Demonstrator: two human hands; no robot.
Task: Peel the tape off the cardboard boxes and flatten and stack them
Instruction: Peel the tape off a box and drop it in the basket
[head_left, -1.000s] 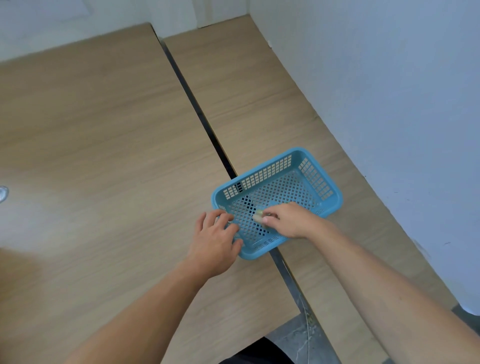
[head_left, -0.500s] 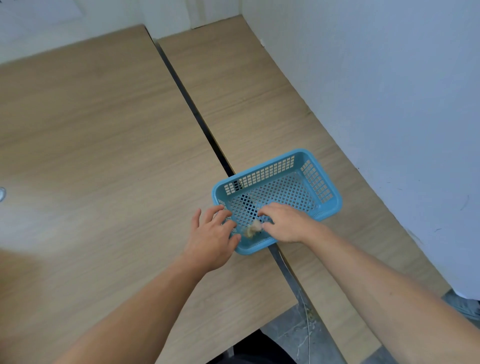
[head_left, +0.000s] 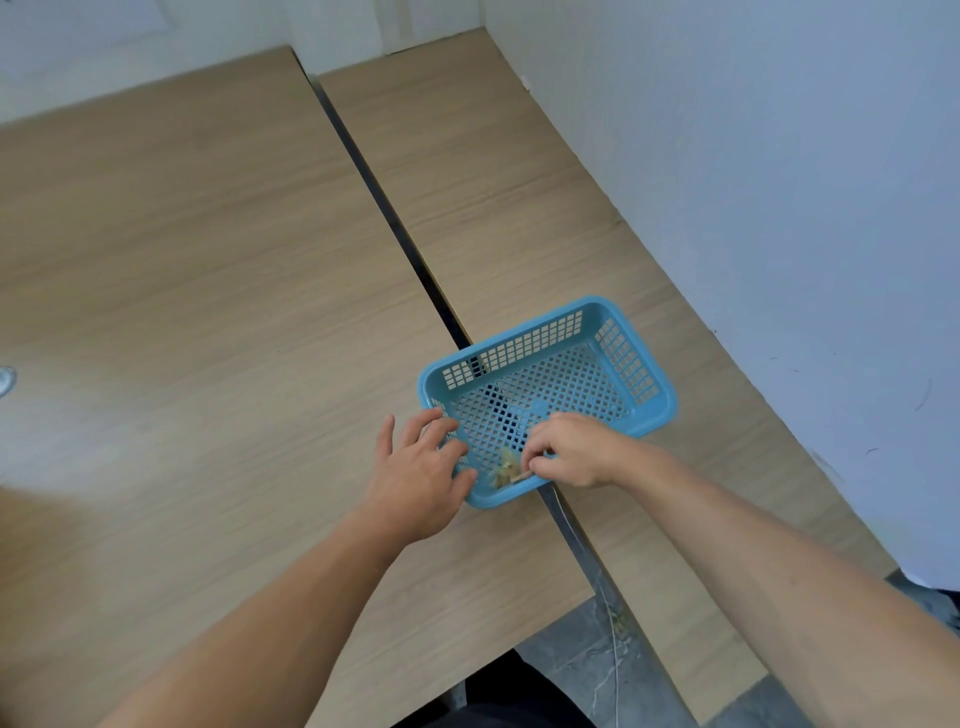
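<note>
Two hands work at the blue basket (head_left: 519, 345), which sits on the tabletop (head_left: 208, 312) across the dark gap (head_left: 384, 208) between two boards, near the wall (head_left: 779, 156) on the right.

Change over the last second: the right hand had the tape wad (head_left: 505, 467) up over the middle of the basket floor. Now the wad is down in the near left corner, against the near wall. The basket itself has barely shifted. Reads as peeled tape being dumped as scrap, so this is the tail end of a peel step, not flattening or stacking. No cardboard boxes in view, so can't judge how many remain or where the stack is.

Right hand (head_left: 576, 449): fingers curled, thumb and fingertips together on the right end of the wad. Looks still pinched, not let go.

Left hand (head_left: 421, 467): fingers spread and fairly straight, fingertips touching the basket's left rim by the near corner. It holds nothing and seems to steady the basket.

The hands are apart, with the wad between them. Likely next: release the wad. Sticky tape may cling to the fingers, and the left hand is placed to hold the basket down.
</note>
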